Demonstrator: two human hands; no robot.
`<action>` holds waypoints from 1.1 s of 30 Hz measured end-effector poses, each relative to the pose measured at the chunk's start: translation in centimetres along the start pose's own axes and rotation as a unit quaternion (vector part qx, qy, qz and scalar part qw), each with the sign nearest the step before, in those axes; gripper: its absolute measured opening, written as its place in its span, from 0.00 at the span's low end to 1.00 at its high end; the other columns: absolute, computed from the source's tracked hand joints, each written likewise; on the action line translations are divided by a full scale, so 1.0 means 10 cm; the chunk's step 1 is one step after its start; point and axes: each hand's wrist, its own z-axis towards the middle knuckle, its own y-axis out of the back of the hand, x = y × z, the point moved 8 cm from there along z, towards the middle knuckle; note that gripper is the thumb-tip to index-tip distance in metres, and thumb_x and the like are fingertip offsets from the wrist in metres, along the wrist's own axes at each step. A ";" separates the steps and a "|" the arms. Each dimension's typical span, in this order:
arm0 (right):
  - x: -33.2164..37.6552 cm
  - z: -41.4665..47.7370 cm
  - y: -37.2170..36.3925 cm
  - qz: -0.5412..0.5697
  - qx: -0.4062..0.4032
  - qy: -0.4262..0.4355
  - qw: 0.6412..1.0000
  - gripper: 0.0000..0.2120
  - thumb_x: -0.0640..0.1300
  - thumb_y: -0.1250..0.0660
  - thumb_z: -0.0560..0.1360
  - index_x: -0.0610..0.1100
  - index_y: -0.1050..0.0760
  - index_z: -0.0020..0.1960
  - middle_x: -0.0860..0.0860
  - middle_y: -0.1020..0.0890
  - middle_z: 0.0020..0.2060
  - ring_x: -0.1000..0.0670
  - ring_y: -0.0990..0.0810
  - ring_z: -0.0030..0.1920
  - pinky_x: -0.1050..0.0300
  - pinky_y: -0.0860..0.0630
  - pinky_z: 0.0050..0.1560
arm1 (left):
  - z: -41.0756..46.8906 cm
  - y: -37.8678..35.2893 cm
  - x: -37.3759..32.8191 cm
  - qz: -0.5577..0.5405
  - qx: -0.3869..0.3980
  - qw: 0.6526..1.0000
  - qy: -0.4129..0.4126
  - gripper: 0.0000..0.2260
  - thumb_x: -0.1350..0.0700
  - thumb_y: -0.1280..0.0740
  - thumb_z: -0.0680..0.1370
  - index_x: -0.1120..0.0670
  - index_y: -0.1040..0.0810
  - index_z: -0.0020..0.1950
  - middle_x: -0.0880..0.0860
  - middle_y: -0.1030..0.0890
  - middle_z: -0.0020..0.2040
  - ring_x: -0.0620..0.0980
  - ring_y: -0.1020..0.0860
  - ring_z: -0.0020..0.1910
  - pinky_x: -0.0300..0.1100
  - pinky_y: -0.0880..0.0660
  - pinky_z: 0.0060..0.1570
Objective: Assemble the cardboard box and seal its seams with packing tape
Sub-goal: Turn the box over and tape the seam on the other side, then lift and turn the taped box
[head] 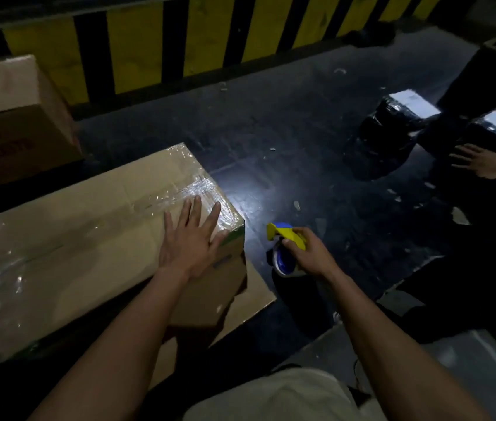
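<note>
Dark, glossy floor (301,132), strewn with pale scraps (459,215) to the right of the taped box (88,238). Beneath that box, a flat cardboard sheet (258,297). Beyond it to the left, another carton (12,117). Far to its right, black-wrapped parcels (392,123).

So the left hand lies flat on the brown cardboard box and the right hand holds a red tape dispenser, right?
Not red. In the head view the left hand lies flat on the brown cardboard box, and the right hand holds a yellow-and-blue tape dispenser.
</note>
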 end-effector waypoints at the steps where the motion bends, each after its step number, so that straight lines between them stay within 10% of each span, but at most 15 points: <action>1: -0.05 0.09 -0.02 -0.009 0.008 0.005 1.000 0.24 0.60 0.33 0.73 0.50 0.28 0.65 0.48 0.20 0.59 0.48 0.21 0.58 0.50 0.25 0.58 | 0.01 0.00 0.00 -0.002 -0.004 1.000 0.002 0.29 0.33 0.62 0.81 0.40 0.60 0.80 0.54 0.58 0.82 0.53 0.61 0.80 0.64 0.61 0.75; 6: -0.18 0.46 0.04 -0.076 0.011 0.044 0.996 0.16 0.56 0.39 0.80 0.55 0.22 0.65 0.50 0.16 0.58 0.47 0.21 0.61 0.51 0.34 0.62 | 0.02 -0.02 0.02 0.002 0.000 1.000 0.008 0.29 0.32 0.64 0.80 0.38 0.62 0.80 0.52 0.60 0.82 0.52 0.63 0.80 0.64 0.59 0.75; 13: -0.37 0.75 0.17 -0.157 -0.004 0.028 0.987 0.13 0.50 0.39 0.80 0.49 0.18 0.57 0.41 0.15 0.47 0.40 0.18 0.49 0.54 0.30 0.42 | -0.13 0.00 -0.01 0.002 0.003 1.000 -0.009 0.28 0.33 0.62 0.81 0.38 0.63 0.80 0.51 0.61 0.82 0.52 0.65 0.79 0.62 0.62 0.76; 20: 0.13 0.62 0.14 -0.214 -0.056 0.078 0.972 0.19 0.45 0.38 0.79 0.41 0.28 0.68 0.35 0.22 0.59 0.33 0.25 0.60 0.43 0.26 0.56 | -0.31 0.06 0.04 -0.062 -0.012 0.998 -0.011 0.30 0.37 0.57 0.83 0.47 0.59 0.82 0.48 0.55 0.82 0.47 0.60 0.80 0.53 0.62 0.78; 25: 1.15 0.14 -0.32 -0.157 -0.008 0.227 0.961 0.26 0.53 0.40 0.82 0.41 0.34 0.75 0.41 0.27 0.70 0.41 0.32 0.70 0.49 0.34 0.68 | -0.69 0.15 0.46 -0.131 -0.065 0.986 0.082 0.28 0.41 0.52 0.84 0.53 0.47 0.81 0.51 0.44 0.81 0.47 0.48 0.80 0.43 0.57 0.77; 30: 1.55 0.04 -0.92 -0.160 0.072 0.259 0.950 0.27 0.58 0.39 0.78 0.45 0.36 0.72 0.42 0.21 0.57 0.40 0.24 0.58 0.52 0.31 0.47 | -1.23 0.22 1.22 -0.120 -0.124 0.962 0.210 0.28 0.42 0.50 0.83 0.56 0.38 0.79 0.57 0.36 0.79 0.56 0.41 0.78 0.54 0.45 0.76; 33: 1.49 0.16 -1.06 -0.147 0.082 0.208 0.963 0.39 0.65 0.37 0.72 0.45 0.42 0.76 0.40 0.23 0.58 0.37 0.24 0.57 0.50 0.27 0.51 | -1.60 0.17 1.81 -0.130 -0.134 0.921 0.342 0.29 0.41 0.46 0.82 0.55 0.39 0.79 0.61 0.40 0.79 0.62 0.44 0.78 0.60 0.46 0.76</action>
